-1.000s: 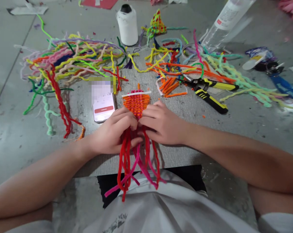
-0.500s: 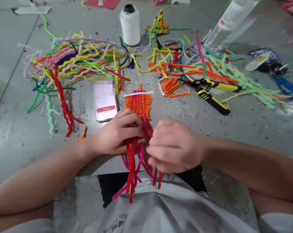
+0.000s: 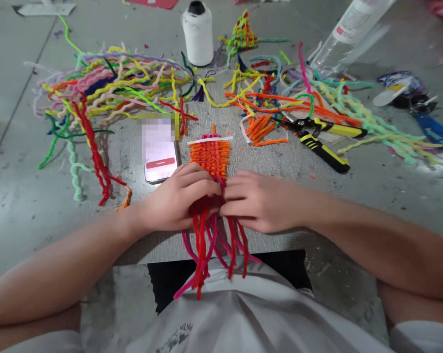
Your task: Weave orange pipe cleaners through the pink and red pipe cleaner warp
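- Grey table [image 3: 376, 189] is covered in craft stuff, pretty much.
- Big heap of fuzzy strands [image 3: 107, 93], every colour going, is piled over on the left.
- Clear bottle [image 3: 352, 32] is set far over at top right.
- Left hand [image 3: 186, 198]: fingers curled, with red strands [image 3: 202, 240] gathered between them and the thumb. The ends are hung past the table edge.
- Right hand [image 3: 260, 202]: fingers held close together, tips placed at the right-hand strands. Whether anything's actually pinched can't be told, the tips are half hidden.
- Pliers [image 3: 326, 152] are laid to the right, yellow-and-black handles spread.
- White spool [image 3: 199, 39] is stood upright at the back.
- Phone [image 3: 160, 147] is placed left of the weaving, screen lit.
- Orange-and-pink weaving [image 3: 209, 159] is laid flat, near end covered by left fingers.
- White strip [image 3: 210, 140] is laid across its far end.
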A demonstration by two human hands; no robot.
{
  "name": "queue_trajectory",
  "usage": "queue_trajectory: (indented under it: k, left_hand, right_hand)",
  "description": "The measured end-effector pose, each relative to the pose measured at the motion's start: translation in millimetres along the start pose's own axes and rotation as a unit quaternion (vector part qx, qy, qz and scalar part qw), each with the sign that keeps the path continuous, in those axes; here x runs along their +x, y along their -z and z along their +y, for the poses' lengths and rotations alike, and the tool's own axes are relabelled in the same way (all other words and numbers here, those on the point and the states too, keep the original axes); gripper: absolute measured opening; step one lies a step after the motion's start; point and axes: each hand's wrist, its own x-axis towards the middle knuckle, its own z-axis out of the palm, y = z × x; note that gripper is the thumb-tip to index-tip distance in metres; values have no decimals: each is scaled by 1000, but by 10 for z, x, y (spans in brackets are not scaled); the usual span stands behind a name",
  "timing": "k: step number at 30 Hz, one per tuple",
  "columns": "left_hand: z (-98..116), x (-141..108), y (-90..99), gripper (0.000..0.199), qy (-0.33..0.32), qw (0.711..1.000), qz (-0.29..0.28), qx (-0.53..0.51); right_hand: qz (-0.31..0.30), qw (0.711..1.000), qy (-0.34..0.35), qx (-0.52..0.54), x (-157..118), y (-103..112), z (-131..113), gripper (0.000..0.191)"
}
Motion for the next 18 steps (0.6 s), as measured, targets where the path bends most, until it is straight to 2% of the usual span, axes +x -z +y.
queue_trajectory:
  k: [2,4,7,11,16,18]
  left_hand:
    - [-1,4,3,21,1,1000,5,-7]
    - [0,7,3,23,-2,1000,5,-7]
    - [4,4,-4,27,-4,1000,-1,-1]
    - [6,-12,-13,37,10,1000,5,-4]
    - [-6,-18,-1,17,-19,1000,-2,-6]
    - [-14,-19,4,16,-23,1000,-8,-1]
  right_hand:
    - [-23,999,19,-32,0,5,-39,14]
    - [-20,997,27,-65,1,8,-64,17]
    - [5,996,29,-86,9,11,-82,26]
    - [57,996,26,-60,25,13,-106,27]
    - [119,992,27,12,13,2,-100,22]
    - [136,990,17,19,-5,8,-52,19]
